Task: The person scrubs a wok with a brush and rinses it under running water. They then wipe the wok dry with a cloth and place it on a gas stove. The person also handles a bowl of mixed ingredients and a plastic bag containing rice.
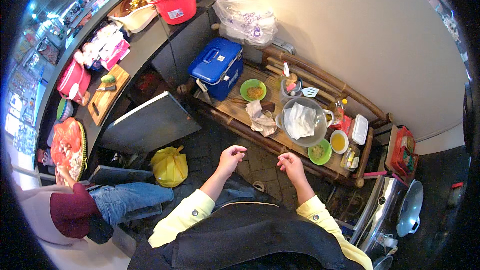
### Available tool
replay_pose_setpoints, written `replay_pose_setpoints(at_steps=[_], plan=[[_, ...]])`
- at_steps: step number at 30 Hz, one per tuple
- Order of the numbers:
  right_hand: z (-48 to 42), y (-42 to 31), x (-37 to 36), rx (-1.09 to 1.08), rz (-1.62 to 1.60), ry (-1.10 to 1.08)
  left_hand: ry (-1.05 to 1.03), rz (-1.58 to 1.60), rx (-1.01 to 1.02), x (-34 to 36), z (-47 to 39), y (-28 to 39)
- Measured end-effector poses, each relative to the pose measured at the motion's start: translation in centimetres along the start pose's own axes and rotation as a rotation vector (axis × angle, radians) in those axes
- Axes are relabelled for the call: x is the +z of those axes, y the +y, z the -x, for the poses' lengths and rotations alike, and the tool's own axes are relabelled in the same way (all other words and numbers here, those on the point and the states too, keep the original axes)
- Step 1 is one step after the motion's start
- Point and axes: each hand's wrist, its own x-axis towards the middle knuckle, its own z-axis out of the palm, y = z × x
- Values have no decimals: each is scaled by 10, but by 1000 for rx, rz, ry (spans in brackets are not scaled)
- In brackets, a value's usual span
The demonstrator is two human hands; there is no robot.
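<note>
My left hand (229, 160) hangs in the air before the bamboo bench (228, 114), fingers loosely bent and holding nothing. Empty too, my right hand (292, 167) is near the front rail, left of a green bowl (320, 152) of food. Behind that bowl is a large metal pot (309, 139) with white paper or cloth (300, 120) in it. A crumpled beige cloth (261, 119) lies to the pot's left. Farther left, another green bowl (253, 83) holds yellowish shreds. A white bowl (339, 142) of yellow liquid stands right of the pot.
A blue cooler box (216, 63) occupies the bench's left end. A yellow plastic bag (169, 167) sits on the floor. At left, a person (69, 210) reaches into a basket (83, 153) on the counter, beyond a cutting board (108, 93). A wok (410, 210) is at right.
</note>
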Motion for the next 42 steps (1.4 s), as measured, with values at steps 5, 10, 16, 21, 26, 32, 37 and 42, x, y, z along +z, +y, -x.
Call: replay_pose_setpoints(at_steps=[5, 10, 16, 21, 26, 32, 37, 42], plan=[[-40, 2, 0, 34, 56, 28, -38, 22, -10, -12, -50, 4], [-123, 5, 26, 33, 191, 167, -154, -11, 34, -49, -123, 11], [-255, 50, 72, -11, 563, 297, -224, 4, -7, -105, -226, 7], [-376, 121, 89, 113, 687, 454, -208, -40, -76, -140, -302, -20], [-443, 160, 99, 282, 656, 553, -222, -65, -174, -134, -340, -50], [-436, 218, 92, 515, 670, 387, -301, -97, -215, -118, -351, -93], [-381, 198, 87, 69, 1128, 350, -330, -134, -322, -105, -349, -123], [-384, 230, 54, 491, 1111, 98, -328, -552, -150, -76, -385, -140]])
